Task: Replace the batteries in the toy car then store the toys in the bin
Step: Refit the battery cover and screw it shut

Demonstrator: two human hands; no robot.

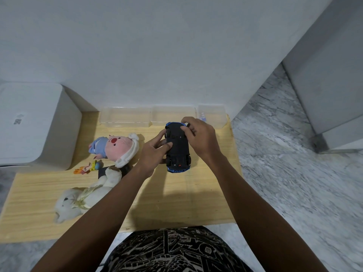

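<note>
A: Nearest the camera, what's there?

B: A patterned black-and-white garment (172,252) at the bottom edge, and two bare forearms reaching forward over the wooden table (176,203).

A: And the hands?

B: Both are on the toy car (177,148), which is turned belly-up above the table, black underside facing the camera, blue body showing at both ends. The left hand (152,154) grips its left side, thumb laid across the underside, fingers curled round the flank. The right hand (200,136) holds the far right part, fingers bent over the edge near the far wheels.

A: Is the battery cover open?

B: I cannot tell; the underside is dark and the fingers cover part of it.

A: Left of the car?

B: A white plush dog (86,195) nearest, a small orange figure (86,168) beyond it, then a pink plush doll (115,149) in blue clothes.

A: Farther back?

B: Three clear plastic containers (125,117) in a row against the wall; the rightmost holds something small, too blurred to name. A white bin (37,124) stands at the far left, cut off by the frame edge.
</note>
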